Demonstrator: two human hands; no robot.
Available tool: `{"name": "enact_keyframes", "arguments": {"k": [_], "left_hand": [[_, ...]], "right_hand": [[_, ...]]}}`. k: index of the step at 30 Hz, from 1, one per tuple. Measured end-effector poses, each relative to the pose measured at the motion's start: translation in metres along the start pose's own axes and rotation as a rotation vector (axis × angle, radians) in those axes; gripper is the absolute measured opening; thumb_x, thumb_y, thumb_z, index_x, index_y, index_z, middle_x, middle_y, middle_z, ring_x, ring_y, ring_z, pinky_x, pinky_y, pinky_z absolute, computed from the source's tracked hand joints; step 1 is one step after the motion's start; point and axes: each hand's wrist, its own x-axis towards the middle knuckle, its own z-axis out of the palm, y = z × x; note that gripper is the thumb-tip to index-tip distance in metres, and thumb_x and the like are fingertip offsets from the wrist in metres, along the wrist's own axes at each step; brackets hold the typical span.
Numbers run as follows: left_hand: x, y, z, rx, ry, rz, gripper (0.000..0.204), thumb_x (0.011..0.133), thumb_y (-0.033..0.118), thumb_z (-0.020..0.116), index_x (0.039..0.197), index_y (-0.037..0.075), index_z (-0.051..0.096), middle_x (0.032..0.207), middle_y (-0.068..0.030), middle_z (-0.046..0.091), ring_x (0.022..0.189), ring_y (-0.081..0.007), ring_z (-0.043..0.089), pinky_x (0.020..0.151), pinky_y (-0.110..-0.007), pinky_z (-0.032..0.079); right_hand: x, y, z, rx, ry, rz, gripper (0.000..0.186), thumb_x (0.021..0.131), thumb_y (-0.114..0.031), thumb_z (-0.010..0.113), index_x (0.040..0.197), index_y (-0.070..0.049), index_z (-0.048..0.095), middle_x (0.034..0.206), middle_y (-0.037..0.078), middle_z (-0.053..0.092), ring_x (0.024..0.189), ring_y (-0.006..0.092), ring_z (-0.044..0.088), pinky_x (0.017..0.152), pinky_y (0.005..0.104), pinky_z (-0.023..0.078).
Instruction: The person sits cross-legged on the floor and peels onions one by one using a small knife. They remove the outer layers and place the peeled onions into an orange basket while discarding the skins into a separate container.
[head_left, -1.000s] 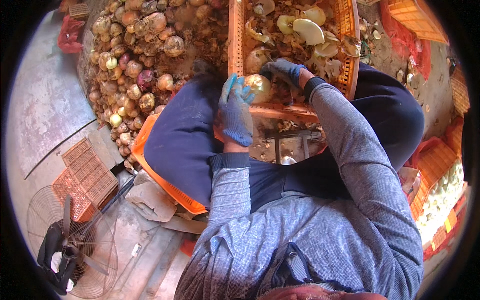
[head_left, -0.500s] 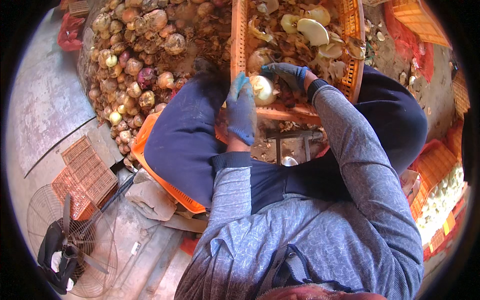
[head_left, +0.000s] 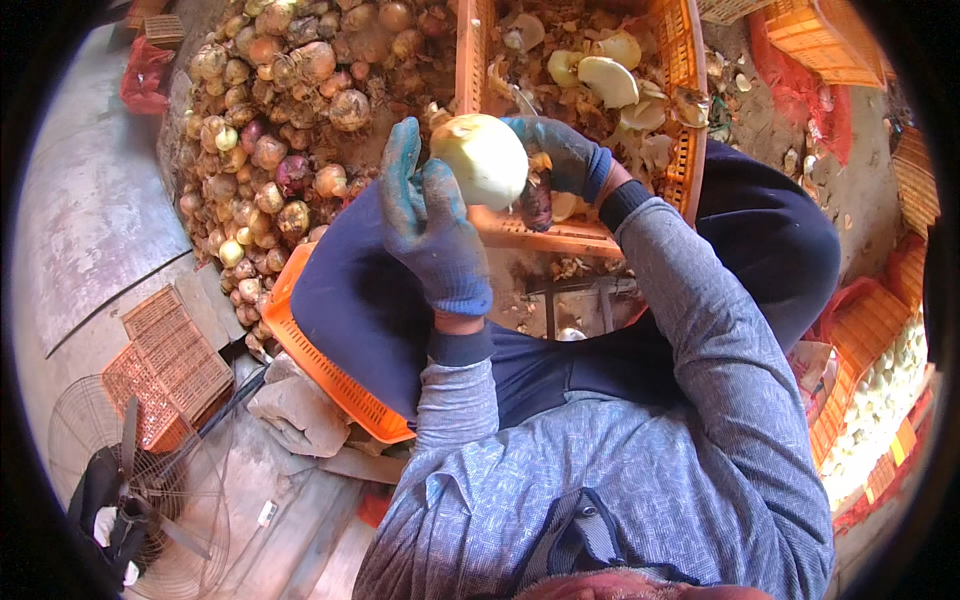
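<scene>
A pale, peeled onion (head_left: 486,158) sits between both gloved hands, above my lap. My left hand (head_left: 430,225), in a blue-grey glove, cups its left side with fingers raised. My right hand (head_left: 560,160), in a darker blue glove, grips its right side and also seems to hold a dark knife handle (head_left: 537,203) that points down. Just beyond the hands stands an orange plastic crate (head_left: 683,120) with peeled onions and loose skins in it.
A heap of unpeeled brown and reddish onions (head_left: 285,120) lies on the ground at the upper left. An orange crate (head_left: 335,375) rests under my left leg. A floor fan (head_left: 140,490) stands at the lower left, beside flat orange crates (head_left: 165,355). More orange crates (head_left: 870,380) are stacked at the right.
Both hands have lifted the onion up and closer to the camera. The left hand's fingers have opened out along the onion's side.
</scene>
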Motion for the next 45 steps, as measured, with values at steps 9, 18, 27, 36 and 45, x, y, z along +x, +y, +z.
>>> {"name": "enact_keyframes", "arguments": {"k": [9,18,27,36,45], "left_hand": [[0.005,0.035,-0.011,-0.553,-0.062,-0.166,0.046,0.111,0.018,0.054,0.154,0.002,0.050,0.148,-0.0158,0.063,0.127,-0.0233,0.066,0.098,-0.033,0.056],[-0.011,0.027,0.001,-0.563,-0.239,-0.140,0.069,0.106,0.042,0.064,0.160,0.006,0.042,0.157,-0.0107,0.053,0.142,-0.0260,0.054,0.120,-0.044,0.043],[-0.019,0.025,0.003,-0.573,-0.312,-0.270,0.092,0.091,0.042,0.084,0.160,0.003,0.037,0.142,-0.0134,0.059,0.124,-0.0233,0.063,0.106,-0.039,0.055],[-0.009,0.025,-0.004,-0.916,-0.301,-0.482,0.065,0.104,0.040,0.070,0.149,-0.003,0.051,0.139,-0.0131,0.062,0.126,-0.0249,0.063,0.108,-0.040,0.053],[-0.015,-0.006,-0.005,-0.240,-0.276,-0.153,0.050,0.114,0.037,0.054,0.142,-0.005,0.058,0.135,-0.0142,0.064,0.122,-0.0211,0.063,0.103,-0.035,0.054]], "right_hand": [[-0.028,-0.046,0.033,-0.531,0.258,-0.250,0.059,0.094,-0.012,0.076,0.148,-0.002,0.054,0.139,0.011,0.067,0.123,0.0208,0.067,0.107,0.0358,0.055],[-0.037,-0.064,0.067,-0.020,0.427,-0.373,0.070,0.083,-0.014,0.088,0.144,-0.004,0.057,0.138,0.013,0.068,0.122,0.0241,0.068,0.106,0.0365,0.054],[-0.044,-0.112,0.095,0.244,0.909,-0.091,0.034,0.108,-0.027,0.059,0.107,0.005,0.072,0.090,0.003,0.073,0.081,0.0135,0.068,0.070,0.0316,0.055],[-0.060,-0.137,0.089,-0.490,0.775,-0.199,0.026,0.106,-0.020,0.067,0.118,0.003,0.073,0.089,0.004,0.067,0.082,0.0098,0.060,0.071,0.0302,0.053],[-0.078,-0.149,0.092,-0.989,0.627,-0.356,0.034,0.092,-0.010,0.078,0.124,-0.003,0.073,0.112,0.016,0.069,0.101,0.0361,0.071,0.086,0.0412,0.058]]}}
